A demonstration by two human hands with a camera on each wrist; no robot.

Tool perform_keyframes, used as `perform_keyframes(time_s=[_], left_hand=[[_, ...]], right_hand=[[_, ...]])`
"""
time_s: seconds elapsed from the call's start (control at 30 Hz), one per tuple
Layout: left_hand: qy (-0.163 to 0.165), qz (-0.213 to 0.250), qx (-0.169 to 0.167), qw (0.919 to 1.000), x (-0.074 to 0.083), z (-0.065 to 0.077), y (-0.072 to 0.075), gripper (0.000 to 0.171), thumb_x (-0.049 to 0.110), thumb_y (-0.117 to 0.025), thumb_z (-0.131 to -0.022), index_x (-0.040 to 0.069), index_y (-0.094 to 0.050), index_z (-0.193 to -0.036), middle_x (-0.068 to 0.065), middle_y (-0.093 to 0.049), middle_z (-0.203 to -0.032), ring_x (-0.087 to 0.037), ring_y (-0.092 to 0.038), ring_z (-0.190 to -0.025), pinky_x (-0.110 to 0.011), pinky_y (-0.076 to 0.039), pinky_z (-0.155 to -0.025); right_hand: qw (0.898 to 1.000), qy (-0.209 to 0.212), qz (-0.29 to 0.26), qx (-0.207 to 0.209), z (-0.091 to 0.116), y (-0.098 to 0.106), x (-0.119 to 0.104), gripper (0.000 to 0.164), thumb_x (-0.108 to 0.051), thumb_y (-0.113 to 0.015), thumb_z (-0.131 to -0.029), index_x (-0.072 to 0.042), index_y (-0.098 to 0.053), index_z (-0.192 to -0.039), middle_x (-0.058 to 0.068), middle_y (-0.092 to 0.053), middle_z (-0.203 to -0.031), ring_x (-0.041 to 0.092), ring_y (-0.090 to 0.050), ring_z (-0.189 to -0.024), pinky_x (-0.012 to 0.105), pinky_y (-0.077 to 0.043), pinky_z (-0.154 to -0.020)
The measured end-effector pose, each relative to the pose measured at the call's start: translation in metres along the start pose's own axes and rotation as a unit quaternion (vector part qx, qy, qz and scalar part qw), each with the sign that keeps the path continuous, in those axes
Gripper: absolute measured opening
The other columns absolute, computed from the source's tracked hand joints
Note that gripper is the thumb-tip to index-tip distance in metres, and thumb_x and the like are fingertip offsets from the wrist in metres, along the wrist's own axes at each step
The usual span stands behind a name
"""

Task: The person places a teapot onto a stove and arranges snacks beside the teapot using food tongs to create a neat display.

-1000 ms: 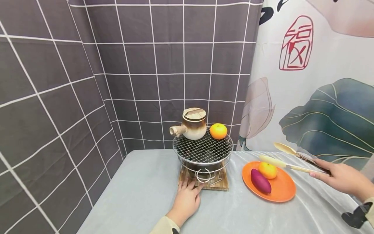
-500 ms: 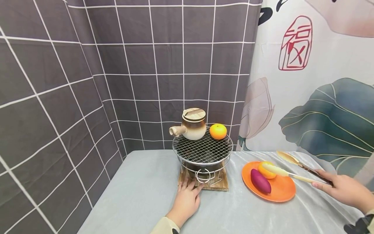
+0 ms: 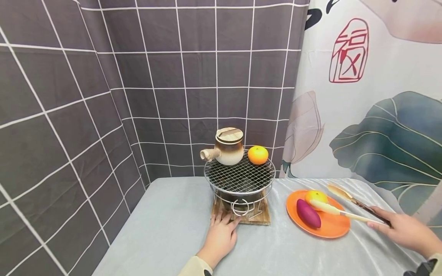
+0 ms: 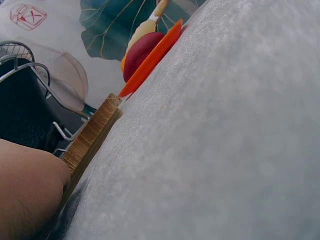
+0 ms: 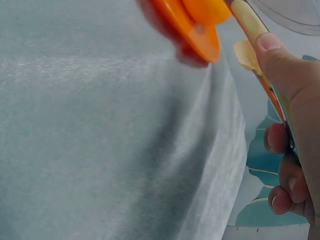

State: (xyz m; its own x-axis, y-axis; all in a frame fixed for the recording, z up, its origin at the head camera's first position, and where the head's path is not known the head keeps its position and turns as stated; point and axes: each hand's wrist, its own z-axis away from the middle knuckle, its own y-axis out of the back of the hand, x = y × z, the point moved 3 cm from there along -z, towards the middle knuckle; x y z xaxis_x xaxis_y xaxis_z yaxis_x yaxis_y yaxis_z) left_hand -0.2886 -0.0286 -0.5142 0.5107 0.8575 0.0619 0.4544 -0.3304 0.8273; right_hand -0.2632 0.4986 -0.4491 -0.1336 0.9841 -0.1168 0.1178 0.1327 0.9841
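Note:
My left hand (image 3: 220, 238) rests with outstretched fingers on the front edge of a wooden board (image 3: 263, 215) beneath a small grill. In my right hand (image 3: 404, 230) I hold a pair of tongs (image 3: 357, 217) by the handles, thumb on one arm and fingers round the other. The tong arms are spread apart. One pale tip lies in front of a tangerine (image 3: 317, 196) on an orange plate (image 3: 338, 227); the other tip is beyond the plate's right side. Whether the tip touches the fruit, I cannot tell. A purple sweet potato (image 3: 308, 214) lies beside the tangerine.
A round wire mesh (image 3: 241, 178) tops the grill. On it stand a clay pot (image 3: 231, 155) with a wooden lid and side handle, and another tangerine (image 3: 258, 155). Grey cloth covers the table (image 3: 165, 222). A dark checked curtain (image 3: 200, 103) hangs behind and to the left.
The tongs have come lower over the plate, one tip sinking from above the tangerine to its front. My right hand has dropped slightly with them. My left hand stays in place.

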Motion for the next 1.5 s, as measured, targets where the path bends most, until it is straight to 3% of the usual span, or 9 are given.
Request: perform_keyframes(time_s=[0.13,0.3,0.63,1.13,1.5], left_hand=[[0.005,0.003,-0.007,1.0000,0.000,0.000,0.000,0.038,0.020,-0.067,-0.088,0.027,-0.073,-0.125,-0.005,-0.066,-0.133,-0.043,-0.057,-0.126,-0.064,-0.044,-0.100],[0.005,0.004,-0.008,0.9999,0.000,-0.001,0.001,0.039,0.020,-0.067,-0.087,0.028,-0.073,-0.125,-0.005,-0.066,-0.132,-0.042,-0.057,-0.126,-0.064,-0.044,-0.100],[-0.010,0.003,0.023,0.9997,0.000,0.000,0.001,0.040,0.017,-0.068,-0.083,0.026,-0.075,-0.121,-0.006,-0.068,-0.128,-0.044,-0.060,-0.121,-0.065,-0.046,-0.095],[0.008,0.006,-0.020,0.9998,0.001,0.000,0.002,0.042,0.018,-0.067,-0.086,0.028,-0.073,-0.126,-0.005,-0.066,-0.133,-0.042,-0.057,-0.127,-0.064,-0.044,-0.100],[0.004,0.005,-0.009,0.9999,0.001,-0.001,0.004,0.041,0.018,-0.068,-0.086,0.027,-0.073,-0.125,-0.005,-0.067,-0.131,-0.042,-0.058,-0.125,-0.064,-0.044,-0.099]], right_hand=[[1.000,0.005,0.010,0.004,0.000,-0.002,-0.005,0.074,-0.050,-0.067,-0.094,0.013,-0.056,-0.131,0.035,-0.067,-0.103,0.039,-0.068,-0.081,0.058,-0.052,-0.064],[1.000,-0.002,0.022,-0.006,-0.003,-0.007,-0.006,0.079,-0.056,-0.064,-0.093,0.013,-0.056,-0.131,0.034,-0.067,-0.105,0.043,-0.067,-0.085,0.060,-0.052,-0.065],[1.000,-0.010,0.028,-0.006,-0.004,-0.010,-0.008,0.081,-0.059,-0.063,-0.092,0.009,-0.055,-0.134,0.035,-0.065,-0.110,0.045,-0.067,-0.088,0.060,-0.051,-0.061],[0.999,-0.018,0.046,-0.018,-0.006,-0.013,-0.008,0.078,-0.061,-0.061,-0.092,0.005,-0.059,-0.132,0.033,-0.066,-0.109,0.043,-0.067,-0.088,0.062,-0.052,-0.064],[0.999,0.007,0.053,0.001,-0.008,0.002,-0.013,0.069,-0.053,-0.066,-0.093,0.004,-0.060,-0.131,0.026,-0.070,-0.100,0.037,-0.068,-0.082,0.058,-0.052,-0.063]])
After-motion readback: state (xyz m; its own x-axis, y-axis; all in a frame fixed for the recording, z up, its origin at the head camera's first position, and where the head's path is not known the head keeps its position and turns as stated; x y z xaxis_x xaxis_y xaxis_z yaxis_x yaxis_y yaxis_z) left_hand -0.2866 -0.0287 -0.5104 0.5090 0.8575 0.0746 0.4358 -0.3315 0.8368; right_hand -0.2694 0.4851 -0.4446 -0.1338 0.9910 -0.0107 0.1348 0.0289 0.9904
